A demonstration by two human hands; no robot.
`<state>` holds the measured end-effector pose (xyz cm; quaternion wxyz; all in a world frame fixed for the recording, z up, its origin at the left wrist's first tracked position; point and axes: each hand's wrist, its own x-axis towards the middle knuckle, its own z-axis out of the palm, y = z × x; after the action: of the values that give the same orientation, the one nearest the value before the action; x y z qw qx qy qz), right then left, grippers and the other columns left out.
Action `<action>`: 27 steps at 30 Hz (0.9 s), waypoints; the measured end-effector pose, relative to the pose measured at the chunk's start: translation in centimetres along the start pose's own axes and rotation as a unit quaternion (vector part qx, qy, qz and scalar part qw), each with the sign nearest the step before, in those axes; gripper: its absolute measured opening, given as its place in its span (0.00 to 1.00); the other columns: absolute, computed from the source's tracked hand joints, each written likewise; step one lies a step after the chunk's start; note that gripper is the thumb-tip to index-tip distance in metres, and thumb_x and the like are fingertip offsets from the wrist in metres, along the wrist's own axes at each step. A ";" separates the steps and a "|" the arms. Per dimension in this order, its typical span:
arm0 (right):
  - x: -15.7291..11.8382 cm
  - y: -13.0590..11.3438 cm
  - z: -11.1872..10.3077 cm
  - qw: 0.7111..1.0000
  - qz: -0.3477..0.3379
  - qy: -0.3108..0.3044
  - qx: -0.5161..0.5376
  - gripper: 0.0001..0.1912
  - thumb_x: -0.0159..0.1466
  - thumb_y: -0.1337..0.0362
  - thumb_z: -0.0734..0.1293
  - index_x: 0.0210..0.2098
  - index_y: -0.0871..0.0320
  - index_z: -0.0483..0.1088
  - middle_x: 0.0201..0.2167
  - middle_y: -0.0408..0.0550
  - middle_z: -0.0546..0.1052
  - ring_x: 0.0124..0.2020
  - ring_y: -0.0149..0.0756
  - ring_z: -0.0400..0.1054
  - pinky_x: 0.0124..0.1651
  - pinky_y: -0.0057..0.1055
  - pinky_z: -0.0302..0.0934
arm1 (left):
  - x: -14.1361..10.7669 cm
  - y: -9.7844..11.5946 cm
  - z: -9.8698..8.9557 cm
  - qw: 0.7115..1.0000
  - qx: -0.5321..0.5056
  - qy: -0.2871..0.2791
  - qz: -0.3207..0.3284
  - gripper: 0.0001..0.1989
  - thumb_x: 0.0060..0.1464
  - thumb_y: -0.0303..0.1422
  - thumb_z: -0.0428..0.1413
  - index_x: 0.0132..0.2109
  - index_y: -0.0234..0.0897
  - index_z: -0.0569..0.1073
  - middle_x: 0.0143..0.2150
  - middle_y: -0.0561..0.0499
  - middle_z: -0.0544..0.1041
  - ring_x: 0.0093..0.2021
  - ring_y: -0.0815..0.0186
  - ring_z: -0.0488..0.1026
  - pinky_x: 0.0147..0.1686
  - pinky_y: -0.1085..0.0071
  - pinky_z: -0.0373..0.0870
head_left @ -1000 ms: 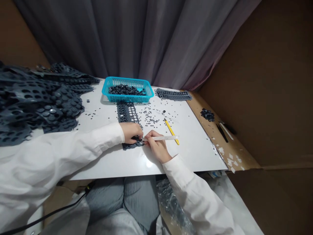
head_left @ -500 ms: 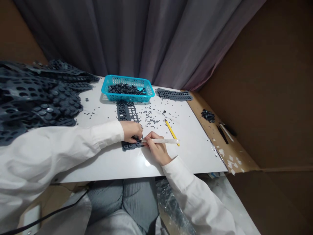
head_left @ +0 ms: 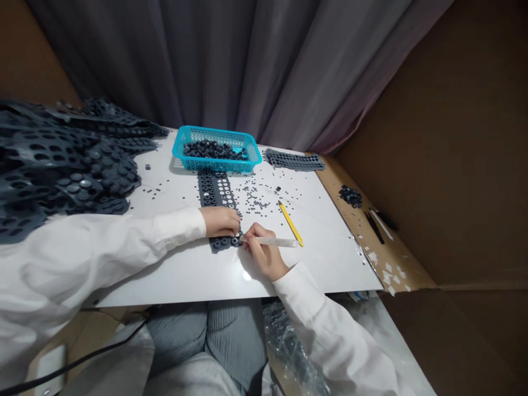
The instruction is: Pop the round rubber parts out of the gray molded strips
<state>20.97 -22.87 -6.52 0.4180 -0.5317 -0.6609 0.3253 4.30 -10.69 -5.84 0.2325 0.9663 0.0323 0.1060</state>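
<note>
A dark grey rubber sheet (head_left: 209, 190) with rows of round parts and punched holes lies on the white board. My left hand (head_left: 223, 221) rests on the sheet's near part, its fingers curled down and closed at the right edge; they hide what is under them. My right hand (head_left: 264, 250) grips a white pen-like tool (head_left: 276, 241), whose tip meets the sheet's right edge beside the left fingertips. Ring-shaped parts (head_left: 225, 242) show along the sheet's near end.
Behind the sheet stands a blue basket (head_left: 216, 165) of small black parts. Dark perforated sheets (head_left: 74, 165) are heaped at left. A yellow craft knife (head_left: 291, 223) lies right of small scattered discs (head_left: 256, 201). Another strip (head_left: 293, 159) sits at the back right.
My left fingers have shifted slightly and lie flatter over the sheet. The sheet's near end has moved a little to the right. The white tool has dipped slightly at its rear end.
</note>
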 end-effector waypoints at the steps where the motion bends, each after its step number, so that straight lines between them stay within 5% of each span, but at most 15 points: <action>1: 0.0 0.1 0.0 1.000 -0.001 0.001 -0.002 0.12 0.65 0.61 0.56 0.26 0.55 0.60 0.22 0.43 0.70 0.25 0.33 0.65 0.31 0.29 0.57 | -0.4 0.0 0.1 0.999 -0.025 0.023 -0.010 0.11 0.58 0.33 0.49 0.31 0.36 0.73 0.26 0.49 0.70 0.31 0.66 0.65 0.35 0.71 0.62; 7: 0.0 0.1 0.2 1.000 0.001 0.007 0.001 0.13 0.65 0.62 0.56 0.24 0.56 0.60 0.21 0.43 0.69 0.25 0.32 0.64 0.30 0.29 0.56 | -2.1 0.0 -0.4 0.961 -0.120 0.209 -0.137 0.13 0.53 0.40 0.54 0.32 0.34 0.76 0.22 0.54 0.65 0.25 0.71 0.63 0.28 0.74 0.60; 12: 0.0 -0.2 0.2 0.999 0.011 0.009 0.029 0.13 0.65 0.63 0.56 0.25 0.56 0.61 0.21 0.42 0.70 0.25 0.31 0.64 0.30 0.28 0.56 | -2.4 -0.1 -2.4 0.836 -0.277 0.353 -0.315 0.18 0.40 0.45 0.61 0.31 0.32 0.75 0.24 0.54 0.70 0.26 0.70 0.63 0.28 0.73 0.59; 19: 0.0 -0.5 -0.1 0.998 0.035 0.016 0.057 0.12 0.64 0.61 0.58 0.26 0.57 0.63 0.22 0.42 0.71 0.26 0.31 0.65 0.31 0.27 0.58 | -2.0 3.3 -1.5 0.660 -0.575 0.326 -0.357 0.23 0.30 0.44 0.67 0.29 0.30 0.72 0.19 0.56 0.64 0.21 0.76 0.55 0.21 0.78 0.51; 27: -0.2 -0.4 -0.2 0.992 0.044 0.062 0.102 0.10 0.65 0.58 0.60 0.34 0.57 0.67 0.27 0.45 0.75 0.29 0.33 0.70 0.34 0.29 0.62 | -1.9 4.1 -1.2 0.612 -0.642 0.286 -0.364 0.19 0.34 0.36 0.67 0.33 0.27 0.74 0.26 0.47 0.73 0.22 0.77 0.54 0.19 0.80 0.49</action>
<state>20.98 -23.11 -6.13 0.4954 -0.5339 -0.5731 0.3756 2.23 -13.98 -3.28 0.7915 0.3996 0.3698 0.2774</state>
